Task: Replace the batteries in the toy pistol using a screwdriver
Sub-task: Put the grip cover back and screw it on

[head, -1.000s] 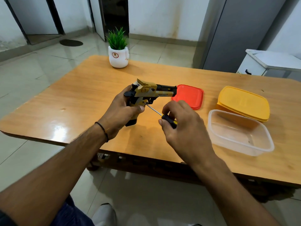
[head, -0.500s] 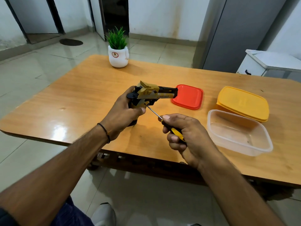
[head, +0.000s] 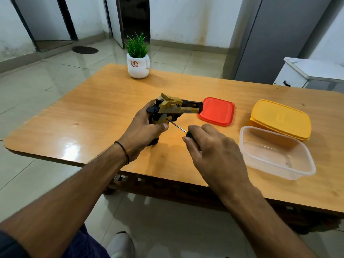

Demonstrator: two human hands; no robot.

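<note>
You see a gold-and-black pistol, a black-handled screwdriver, a red lid, a yellow box, a clear tub, a white pot of green leaves and a wood-grained orange table.

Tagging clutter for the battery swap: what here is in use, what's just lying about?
In use: toy pistol, gripped by left hand; screwdriver, held by right hand, tip at the pistol's grip.
Lying about: red lid, yellow lidded box, clear tub, potted plant.

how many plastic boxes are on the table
2. A yellow box, lid on, sits toward the right edge; a clear open box sits right in front of it. Nothing seems to hide another.
</note>
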